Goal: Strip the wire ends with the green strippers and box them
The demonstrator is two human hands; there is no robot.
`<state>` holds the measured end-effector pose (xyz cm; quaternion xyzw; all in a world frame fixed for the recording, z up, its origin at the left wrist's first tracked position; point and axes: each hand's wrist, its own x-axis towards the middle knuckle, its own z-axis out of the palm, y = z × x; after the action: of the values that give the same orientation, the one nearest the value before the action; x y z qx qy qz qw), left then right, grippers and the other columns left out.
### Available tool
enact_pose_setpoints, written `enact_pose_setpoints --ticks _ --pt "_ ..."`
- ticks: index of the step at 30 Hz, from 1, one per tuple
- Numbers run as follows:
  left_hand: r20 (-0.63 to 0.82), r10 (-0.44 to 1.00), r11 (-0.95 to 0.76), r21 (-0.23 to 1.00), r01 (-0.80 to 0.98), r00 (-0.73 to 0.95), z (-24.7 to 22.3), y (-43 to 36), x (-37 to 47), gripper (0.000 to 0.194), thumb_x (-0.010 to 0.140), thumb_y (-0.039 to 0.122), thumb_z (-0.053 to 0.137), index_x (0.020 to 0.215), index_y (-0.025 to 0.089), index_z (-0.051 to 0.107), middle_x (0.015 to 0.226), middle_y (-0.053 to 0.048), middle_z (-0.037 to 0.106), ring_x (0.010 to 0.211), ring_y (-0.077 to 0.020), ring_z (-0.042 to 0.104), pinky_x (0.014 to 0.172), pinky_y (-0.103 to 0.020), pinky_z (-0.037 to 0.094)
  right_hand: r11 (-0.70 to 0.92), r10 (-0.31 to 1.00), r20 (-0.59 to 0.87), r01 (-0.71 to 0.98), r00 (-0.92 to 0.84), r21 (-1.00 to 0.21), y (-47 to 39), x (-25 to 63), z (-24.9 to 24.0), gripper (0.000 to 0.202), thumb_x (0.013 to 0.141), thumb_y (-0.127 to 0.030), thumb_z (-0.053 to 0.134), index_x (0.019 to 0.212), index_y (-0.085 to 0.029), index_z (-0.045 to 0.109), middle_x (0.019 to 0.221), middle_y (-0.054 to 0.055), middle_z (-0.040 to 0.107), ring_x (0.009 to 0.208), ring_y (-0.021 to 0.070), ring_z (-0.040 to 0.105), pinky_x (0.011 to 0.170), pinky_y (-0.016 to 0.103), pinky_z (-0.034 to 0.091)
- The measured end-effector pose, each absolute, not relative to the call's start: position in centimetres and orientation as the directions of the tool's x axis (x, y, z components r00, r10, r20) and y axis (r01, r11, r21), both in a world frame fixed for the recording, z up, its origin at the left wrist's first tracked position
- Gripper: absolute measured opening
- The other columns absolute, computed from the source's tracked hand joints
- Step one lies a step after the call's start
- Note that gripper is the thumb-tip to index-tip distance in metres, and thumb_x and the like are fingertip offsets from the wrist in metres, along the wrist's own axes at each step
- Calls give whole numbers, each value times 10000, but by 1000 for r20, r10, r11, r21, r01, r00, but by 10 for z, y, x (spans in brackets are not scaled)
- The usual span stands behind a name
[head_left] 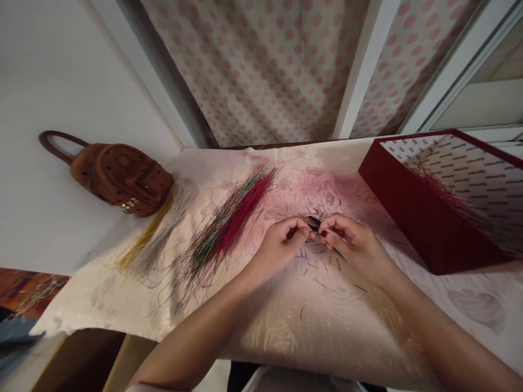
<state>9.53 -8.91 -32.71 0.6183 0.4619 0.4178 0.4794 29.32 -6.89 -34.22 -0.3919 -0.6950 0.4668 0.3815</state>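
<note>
My left hand (289, 237) is pinched closed over the middle of the table, its fingertips on something small that I cannot make out. Close beside it on the right, my right hand (345, 235) is also closed in a pinch, on a thin item too small to name; a bit of green shows below its fingers. A small black object (314, 222) lies between the two sets of fingertips. Short dark red clippings (321, 209) are scattered around and beyond the hands. Left of my hands lies a long bundle of red and green strands (241, 215).
Brown backpack (126, 177) at the back left, with yellow strands (147, 234) and whitish strands (165, 228) beside it. A dark red open box (425, 218) holding pinkish-red strands stands at the right. The table cover (286, 326) is cream; a dotted curtain (278, 71) hangs behind.
</note>
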Motion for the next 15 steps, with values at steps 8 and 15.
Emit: enact_pose_setpoints --ticks 8,15 --pt "88 968 -132 975 177 236 -326 -89 96 179 940 281 600 836 147 657 761 -6 612 693 -119 505 638 -258 355 105 854 83 14 -513 -994 -65 297 -342 135 986 -294 594 880 -211 605 756 -18 549 667 123 473 626 278 374" --pt "100 948 -151 977 149 301 -320 -92 95 179 924 315 656 870 152 705 807 -27 664 729 -132 539 669 -269 375 -530 687 -194 -300 -701 -793 -63 300 -340 188 901 -298 746 837 -173 620 675 -54 427 564 71 262 523 225 247"
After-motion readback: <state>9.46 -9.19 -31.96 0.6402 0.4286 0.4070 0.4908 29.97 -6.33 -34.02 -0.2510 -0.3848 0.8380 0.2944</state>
